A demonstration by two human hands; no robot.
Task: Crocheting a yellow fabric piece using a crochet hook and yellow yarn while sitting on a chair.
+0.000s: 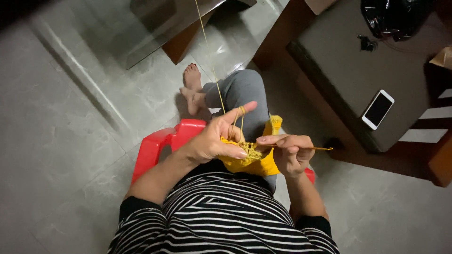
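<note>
My left hand (217,138) pinches the top of a yellow crocheted piece (252,162) that hangs over my lap. Its forefinger is stretched out, with a yellow yarn strand (213,70) looped over it and running up out of view. My right hand (289,153) grips a thin golden crochet hook (318,148), its tip in the stitches beside my left thumb. The two hands almost touch over the fabric.
I sit on a red plastic stool (157,146) on a grey tiled floor, in a striped top and grey trousers, feet bare. A dark low table (339,75) at right holds a white phone (377,109) and a black bag (393,16). A glass-topped table (141,28) stands ahead.
</note>
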